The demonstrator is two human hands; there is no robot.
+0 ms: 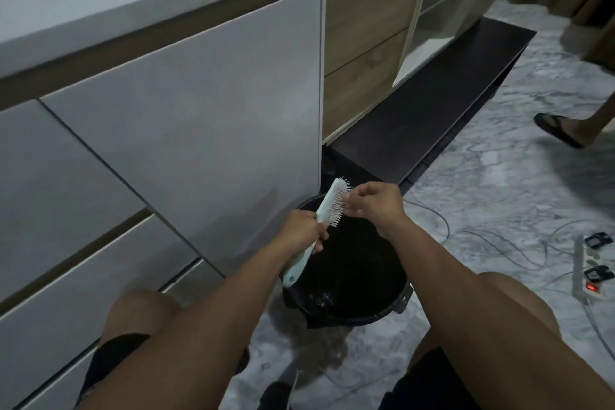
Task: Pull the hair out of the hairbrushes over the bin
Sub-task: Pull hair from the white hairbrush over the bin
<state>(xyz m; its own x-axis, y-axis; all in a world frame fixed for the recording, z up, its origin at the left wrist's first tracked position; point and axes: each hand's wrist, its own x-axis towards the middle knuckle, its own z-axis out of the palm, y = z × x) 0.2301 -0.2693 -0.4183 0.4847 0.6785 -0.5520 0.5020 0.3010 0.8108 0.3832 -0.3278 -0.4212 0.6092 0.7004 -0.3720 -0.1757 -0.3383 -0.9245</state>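
Fingers of right hand (372, 203) pinch at the bristles near the head tip of a pale mint paddle hairbrush (324, 210); whether hair is actually caught between them is too small to tell. Left hand (301, 231) is clenched round the brush neck, handle pointing down toward the person, brush tilted, bristles facing right. Brush sits directly above a black lined bin (352, 273). Step in hand, by my read: stripping hair from the pins. Next move likely calls for pulling away from the pad, then opening the fingers over the bin. Around: white cabinet drawers (186, 116) just left of bin, loose cables (499, 243) and a power strip (590, 268) on the marble floor to the right, another person's sandalled foot (559, 130) well apart. Nothing blocks the bin.
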